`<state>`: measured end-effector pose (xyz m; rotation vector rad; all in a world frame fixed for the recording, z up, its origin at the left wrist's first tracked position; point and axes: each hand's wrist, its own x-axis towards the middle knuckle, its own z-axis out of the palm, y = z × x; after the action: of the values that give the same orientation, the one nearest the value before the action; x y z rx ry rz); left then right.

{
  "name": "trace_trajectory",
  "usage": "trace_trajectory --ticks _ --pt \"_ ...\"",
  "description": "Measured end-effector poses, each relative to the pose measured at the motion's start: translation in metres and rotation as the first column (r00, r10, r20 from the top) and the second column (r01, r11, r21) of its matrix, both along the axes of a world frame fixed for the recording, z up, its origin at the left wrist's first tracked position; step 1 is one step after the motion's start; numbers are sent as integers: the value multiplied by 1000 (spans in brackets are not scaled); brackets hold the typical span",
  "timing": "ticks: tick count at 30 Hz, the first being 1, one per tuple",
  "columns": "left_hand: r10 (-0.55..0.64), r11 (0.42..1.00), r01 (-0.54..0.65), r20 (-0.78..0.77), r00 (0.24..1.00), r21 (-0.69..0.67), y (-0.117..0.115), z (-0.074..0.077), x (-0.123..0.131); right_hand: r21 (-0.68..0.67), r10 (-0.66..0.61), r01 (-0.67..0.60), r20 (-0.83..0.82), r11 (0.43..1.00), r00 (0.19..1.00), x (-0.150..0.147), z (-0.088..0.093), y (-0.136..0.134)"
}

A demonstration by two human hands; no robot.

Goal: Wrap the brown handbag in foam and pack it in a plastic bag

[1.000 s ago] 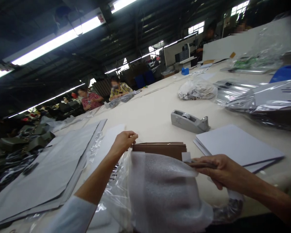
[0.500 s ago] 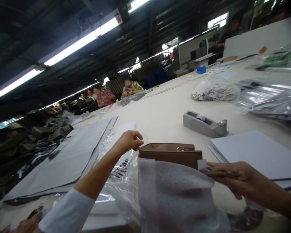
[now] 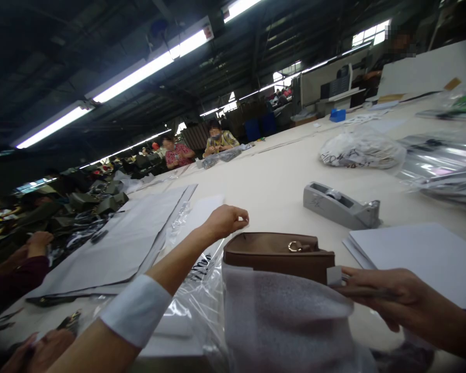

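Note:
A brown leather bag (image 3: 279, 255) with a gold ring stands half wrapped in white foam sheet (image 3: 287, 321), inside a clear plastic bag (image 3: 196, 305). My left hand (image 3: 226, 220) is closed in a pinch on the clear bag's edge, just left of the brown bag. My right hand (image 3: 376, 295) is closed on the right end of the foam wrap and the brown bag, beside a small white tag (image 3: 335, 275).
A grey tape dispenser (image 3: 339, 205) sits behind the bag. White card sheets (image 3: 419, 254) lie to the right, grey paper sheets (image 3: 116, 243) to the left. Plastic-wrapped bundles (image 3: 361, 150) lie further back. Other people's hands (image 3: 39, 243) work at the left; two people sit at the far end.
The brown bag has risen further out of the foam wrap, showing its gold ring. My left hand lifted the clear bag's edge up and to the right. The view shifted right.

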<state>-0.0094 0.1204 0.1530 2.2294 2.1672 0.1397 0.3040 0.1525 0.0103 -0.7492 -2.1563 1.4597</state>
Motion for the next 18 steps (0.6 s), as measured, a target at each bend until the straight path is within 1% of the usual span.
trace_trajectory --ticks 3,6,9,12,13,15,18 --pt "-31 999 29 -98 995 -24 10 3 6 100 13 -14 15 995 1000 1 5 -3" --pt "-105 991 88 -178 978 -100 12 5 8 225 20 -19 -2 974 1000 4 1 -2" --pt "-173 974 126 -258 950 -189 8 9 -1 372 29 -15 -32 928 999 9 -10 2" --pt "-175 969 102 -337 925 -223 4 13 -16 497 62 -23 -63 868 996 12 -19 5" --pt "-168 971 90 -357 919 -224 2 14 -19 518 72 -28 -66 855 995 12 -20 5" --pt "-151 974 71 -386 910 -214 0 14 -21 528 76 -29 -67 849 995 12 -20 5" --pt "-137 980 66 -403 905 -185 1 10 -11 518 73 -33 -57 854 996 10 -14 3"
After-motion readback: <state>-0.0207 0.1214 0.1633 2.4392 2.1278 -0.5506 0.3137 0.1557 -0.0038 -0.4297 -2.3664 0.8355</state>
